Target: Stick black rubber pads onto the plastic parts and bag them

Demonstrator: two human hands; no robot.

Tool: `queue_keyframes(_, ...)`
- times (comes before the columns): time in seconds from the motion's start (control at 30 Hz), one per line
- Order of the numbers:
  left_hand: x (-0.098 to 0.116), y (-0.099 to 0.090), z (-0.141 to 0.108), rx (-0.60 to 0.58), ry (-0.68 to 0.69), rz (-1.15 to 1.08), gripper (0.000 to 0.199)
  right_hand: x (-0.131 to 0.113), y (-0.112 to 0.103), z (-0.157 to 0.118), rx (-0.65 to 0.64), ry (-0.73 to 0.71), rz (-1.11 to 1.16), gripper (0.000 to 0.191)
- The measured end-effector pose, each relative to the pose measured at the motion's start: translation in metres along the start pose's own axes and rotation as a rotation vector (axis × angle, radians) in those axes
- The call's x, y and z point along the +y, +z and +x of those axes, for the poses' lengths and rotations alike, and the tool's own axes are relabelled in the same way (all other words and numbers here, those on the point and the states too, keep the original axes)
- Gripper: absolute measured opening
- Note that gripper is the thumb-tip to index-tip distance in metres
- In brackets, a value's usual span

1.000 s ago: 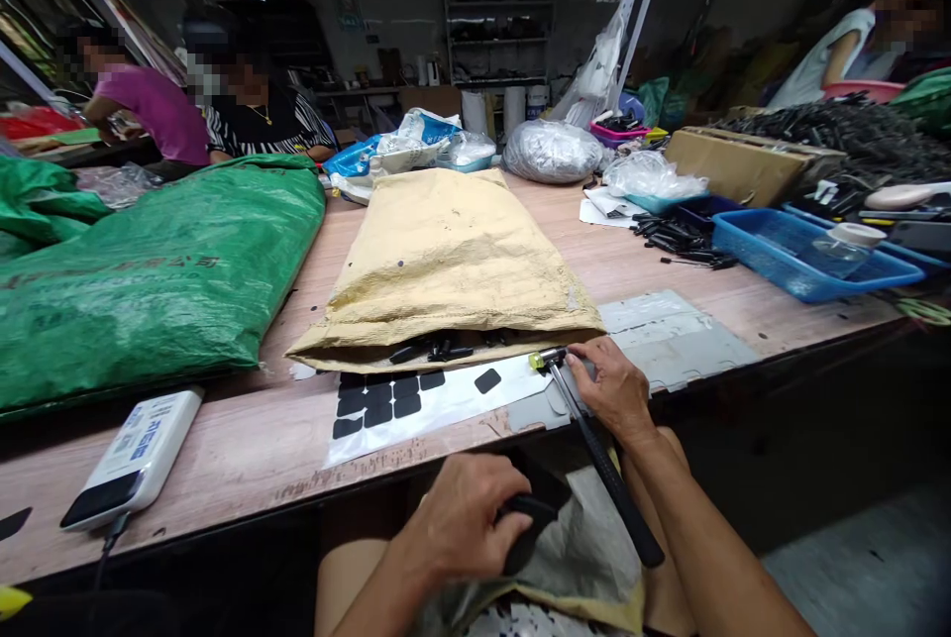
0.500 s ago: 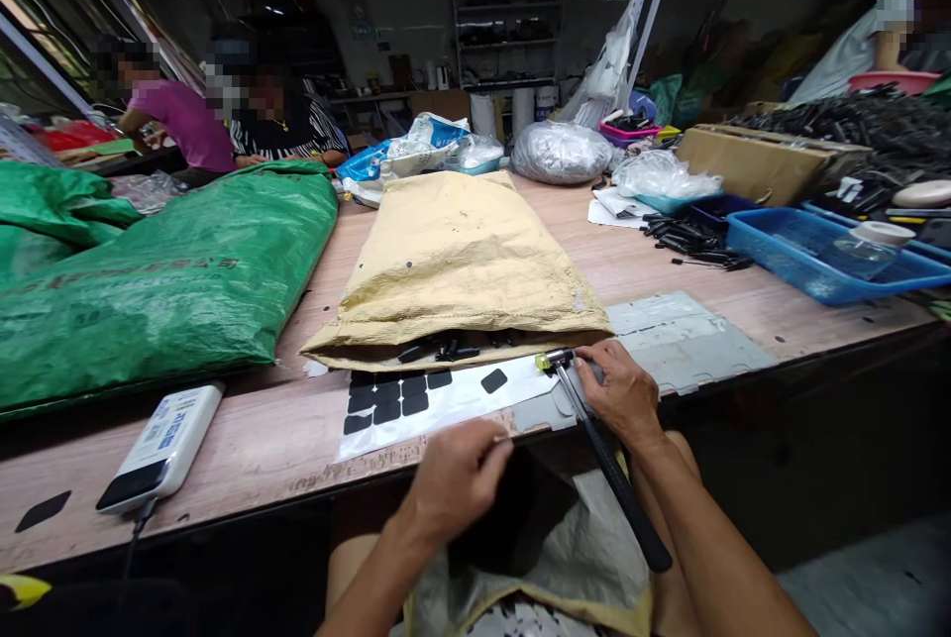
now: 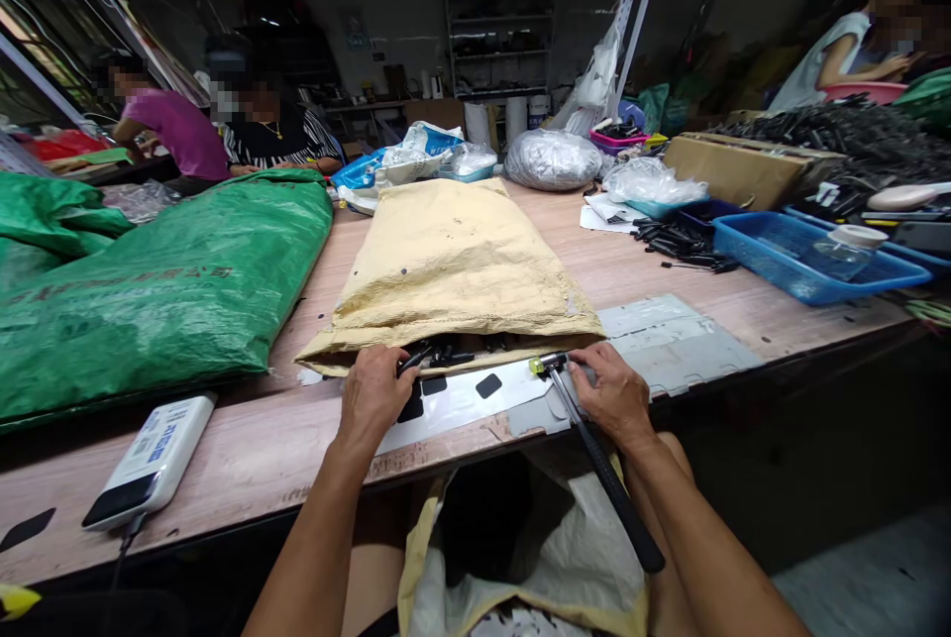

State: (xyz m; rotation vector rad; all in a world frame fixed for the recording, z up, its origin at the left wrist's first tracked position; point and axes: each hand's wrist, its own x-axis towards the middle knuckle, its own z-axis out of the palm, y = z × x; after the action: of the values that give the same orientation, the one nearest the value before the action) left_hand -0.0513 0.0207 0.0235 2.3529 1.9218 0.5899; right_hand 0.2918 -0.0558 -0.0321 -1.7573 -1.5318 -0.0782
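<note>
My left hand (image 3: 371,394) is at the mouth of a yellow woven sack (image 3: 461,261), its fingertips closed on a slim black piece (image 3: 414,358). More black pieces (image 3: 450,357) show inside the opening. My right hand (image 3: 613,391) pinches the head end of a small hammer (image 3: 594,449). The hammer has a yellow-green tip, and its black handle slants down past the table edge. Between the hands lies a white sheet (image 3: 453,411) with black rounded-square stickers (image 3: 488,385), partly covered by my left hand.
An open sack (image 3: 594,558) lies on my lap. Left are a full green sack (image 3: 170,270) and a white power bank (image 3: 153,459) with a cable. A grey board (image 3: 684,340), blue tray (image 3: 809,285) and loose black parts (image 3: 684,246) lie right. Several people sit farther back.
My left hand has moved up and left from the table edge to the sack's mouth and taken hold of a black piece. My right hand stays at the hammer. The view has shifted slightly.
</note>
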Motion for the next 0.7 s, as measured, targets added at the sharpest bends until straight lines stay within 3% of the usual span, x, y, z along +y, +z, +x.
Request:
queue_keyframes(0.1,0.014,-0.011,-0.016,0.049,0.006,-0.138,0.014,0.000,-0.005,0.002,-0.030,-0.017,0.056,0.025)
queue_keyframes(0.2,0.032,-0.012,-0.029,-0.031,-0.058,-0.486,0.016,-0.005,-0.016,-0.003,-0.031,-0.027,0.129,0.028)
queue_keyframes(0.3,0.047,0.001,-0.034,-0.122,-0.085,-0.853,0.021,-0.017,-0.031,-0.021,0.003,-0.001,0.165,0.026)
queue_keyframes(0.4,0.060,0.020,-0.036,-0.155,-0.065,-1.040,0.024,-0.031,-0.046,-0.044,-0.097,0.088,0.061,0.022)
queue_keyframes(0.57,0.071,0.037,-0.038,-0.112,0.093,-0.772,0.017,-0.041,-0.054,-0.064,-0.225,0.133,-0.059,0.028)
queue_keyframes(0.7,0.071,0.037,-0.039,-0.097,0.178,-0.585,0.014,-0.042,-0.051,-0.069,-0.322,0.122,-0.093,0.051)
